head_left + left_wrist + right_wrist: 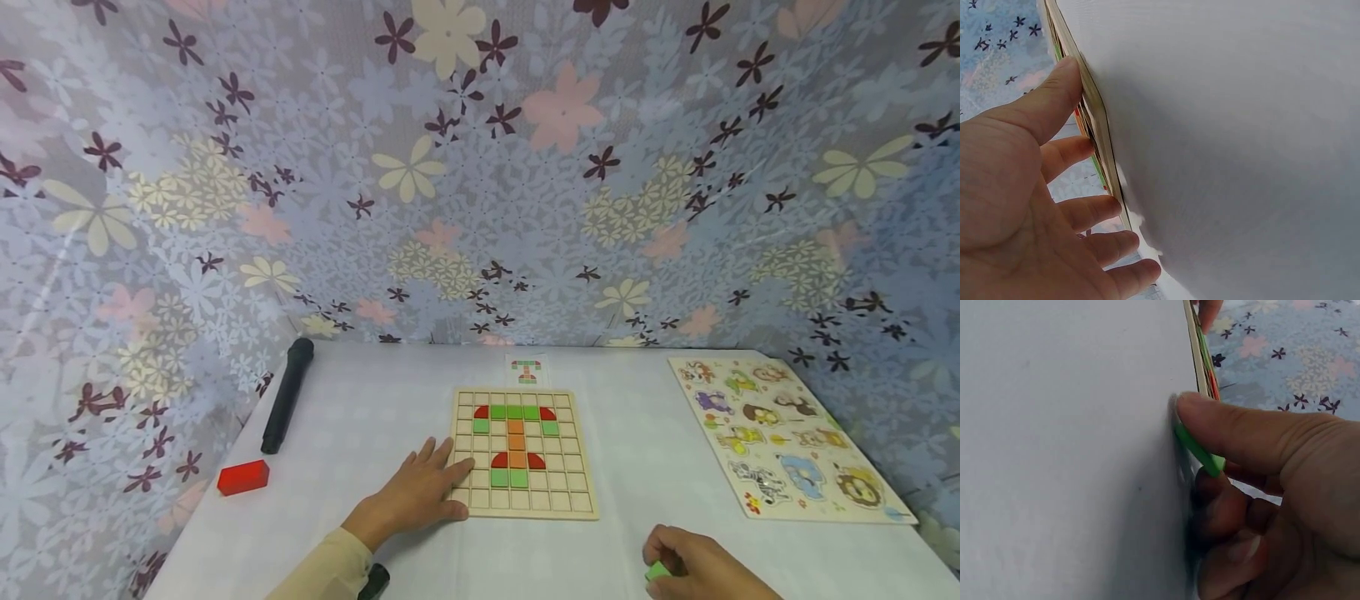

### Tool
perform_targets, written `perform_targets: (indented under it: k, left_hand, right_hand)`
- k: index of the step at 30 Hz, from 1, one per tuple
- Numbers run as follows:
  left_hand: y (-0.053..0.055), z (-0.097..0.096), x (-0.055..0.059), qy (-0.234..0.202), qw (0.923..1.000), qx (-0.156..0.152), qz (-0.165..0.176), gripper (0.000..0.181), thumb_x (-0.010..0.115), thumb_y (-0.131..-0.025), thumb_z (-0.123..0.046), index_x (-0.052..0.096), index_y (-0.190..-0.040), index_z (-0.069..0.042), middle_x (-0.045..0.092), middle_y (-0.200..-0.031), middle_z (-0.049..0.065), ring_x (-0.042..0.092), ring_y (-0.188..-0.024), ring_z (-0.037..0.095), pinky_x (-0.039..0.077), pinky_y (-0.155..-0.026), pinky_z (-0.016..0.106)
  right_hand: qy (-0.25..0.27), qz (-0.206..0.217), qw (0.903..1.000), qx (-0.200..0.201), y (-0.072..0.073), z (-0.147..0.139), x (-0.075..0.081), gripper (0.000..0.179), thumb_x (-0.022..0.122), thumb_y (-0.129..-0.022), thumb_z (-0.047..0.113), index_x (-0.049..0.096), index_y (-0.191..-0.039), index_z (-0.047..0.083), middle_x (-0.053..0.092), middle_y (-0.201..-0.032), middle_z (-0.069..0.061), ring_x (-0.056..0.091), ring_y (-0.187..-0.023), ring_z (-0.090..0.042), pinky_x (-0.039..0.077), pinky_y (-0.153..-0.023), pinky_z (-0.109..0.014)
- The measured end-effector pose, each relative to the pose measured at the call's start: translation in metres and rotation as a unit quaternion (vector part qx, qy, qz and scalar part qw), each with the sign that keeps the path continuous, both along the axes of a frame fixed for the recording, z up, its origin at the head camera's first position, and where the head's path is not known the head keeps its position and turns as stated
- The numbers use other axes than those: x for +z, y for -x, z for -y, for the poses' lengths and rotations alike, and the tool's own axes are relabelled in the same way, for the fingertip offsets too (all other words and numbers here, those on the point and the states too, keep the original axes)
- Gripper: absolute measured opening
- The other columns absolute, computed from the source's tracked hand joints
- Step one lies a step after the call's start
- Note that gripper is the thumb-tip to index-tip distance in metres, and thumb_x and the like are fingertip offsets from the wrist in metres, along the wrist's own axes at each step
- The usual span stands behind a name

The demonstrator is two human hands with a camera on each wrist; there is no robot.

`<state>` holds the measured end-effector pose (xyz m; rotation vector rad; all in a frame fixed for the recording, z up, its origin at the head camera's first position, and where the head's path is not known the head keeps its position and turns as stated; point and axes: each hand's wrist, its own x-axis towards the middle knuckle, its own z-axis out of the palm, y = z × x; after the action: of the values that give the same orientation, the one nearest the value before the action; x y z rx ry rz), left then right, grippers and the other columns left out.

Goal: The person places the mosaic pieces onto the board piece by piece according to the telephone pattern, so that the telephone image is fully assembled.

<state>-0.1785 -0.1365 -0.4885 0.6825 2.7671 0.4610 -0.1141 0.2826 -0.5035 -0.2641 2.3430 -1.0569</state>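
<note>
In the head view a wooden grid board (560, 502) lies on the white cloth. Green square tiles (513, 412), orange square tiles (517, 442) and red rounded pieces (499, 461) sit in some of its cells. With fingers spread, my left hand (416, 492) rests at the board's left edge; the left wrist view shows the thumb (1063, 94) against the board's side. To the right of the board and nearer the front, my right hand (693, 567) pinches a green square tile (1200, 451) between thumb and fingers, low over the cloth.
A small picture card (527, 369) with a similar coloured pattern lies behind the board. An animal puzzle board (791, 442) is on the right. On the left are a black rod-like object (288, 398) and a red block (243, 477). Another dark object (374, 582) shows beside the left sleeve.
</note>
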Motion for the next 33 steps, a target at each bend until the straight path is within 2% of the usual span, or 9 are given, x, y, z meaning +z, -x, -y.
perform_targets:
  k: [4,7,13,17,23,28,33]
  left_hand:
    - [-0.001,0.000,0.001,-0.005,1.0000,-0.001,0.000,0.073,0.071,-0.089,-0.052,0.050,-0.152,-0.021,0.030,-0.165,0.020,0.022,-0.152,0.047,0.027,-0.117,0.066]
    - [-0.001,0.001,0.001,-0.005,1.0000,0.000,0.001,0.073,0.071,-0.090,-0.052,0.050,-0.152,-0.021,0.030,-0.164,0.021,0.022,-0.152,0.048,0.027,-0.117,0.066]
    - [-0.001,0.002,0.000,-0.004,1.0000,0.004,0.004,0.072,0.072,-0.090,-0.051,0.050,-0.152,-0.022,0.030,-0.164,0.020,0.022,-0.152,0.047,0.026,-0.117,0.066]
    - [-0.002,0.001,0.001,-0.006,1.0000,0.003,0.004,0.072,0.071,-0.090,-0.052,0.050,-0.152,-0.022,0.030,-0.165,0.020,0.021,-0.152,0.047,0.026,-0.118,0.065]
    - [-0.002,0.000,0.003,-0.004,1.0000,0.002,0.004,0.071,0.072,-0.090,-0.051,0.051,-0.152,-0.023,0.030,-0.165,0.020,0.022,-0.152,0.047,0.026,-0.117,0.065]
    - [-0.002,0.000,0.003,-0.007,0.9999,0.007,0.009,0.071,0.072,-0.090,-0.051,0.051,-0.152,-0.023,0.030,-0.165,0.019,0.021,-0.152,0.046,0.025,-0.118,0.065]
    - [-0.002,0.001,0.002,-0.010,0.9999,0.004,0.004,0.071,0.071,-0.090,-0.051,0.050,-0.152,-0.023,0.030,-0.165,0.020,0.022,-0.152,0.047,0.026,-0.118,0.065]
  right_hand:
    - [0.011,-0.017,0.9998,-0.006,0.003,0.000,0.002,0.029,0.077,-0.091,0.031,0.062,-0.103,0.010,0.053,-0.075,-0.001,0.051,-0.066,-0.013,0.040,-0.058,-0.028]
    - [0.061,-0.017,0.9976,-0.029,0.012,0.003,0.005,0.033,0.074,-0.094,0.032,0.064,-0.109,0.005,0.052,-0.072,0.000,0.048,-0.058,-0.010,0.041,-0.053,-0.027]
    - [0.179,-0.029,0.9811,-0.068,0.044,0.014,0.020,0.049,0.071,-0.097,0.023,0.054,-0.128,-0.010,0.060,-0.078,-0.007,0.055,-0.058,-0.013,0.050,-0.052,-0.031]
    - [0.203,-0.058,0.9727,-0.096,0.066,0.024,0.039,0.054,0.073,-0.096,0.021,0.050,-0.135,-0.009,0.066,-0.087,-0.011,0.062,-0.066,-0.017,0.054,-0.057,-0.033]
    - [0.246,-0.076,0.9594,-0.116,0.093,0.051,0.057,0.053,0.074,-0.095,0.018,0.050,-0.135,-0.007,0.065,-0.094,-0.004,0.066,-0.073,-0.016,0.054,-0.060,-0.031]
    - [0.266,-0.077,0.9546,-0.109,0.108,0.076,0.056,0.051,0.075,-0.094,0.016,0.052,-0.134,-0.006,0.062,-0.095,-0.004,0.064,-0.071,-0.018,0.053,-0.060,-0.029]
    - [0.278,-0.060,0.9526,-0.107,0.115,0.093,0.043,0.047,0.075,-0.093,0.013,0.052,-0.130,-0.003,0.063,-0.090,-0.006,0.059,-0.063,-0.018,0.047,-0.057,-0.030]
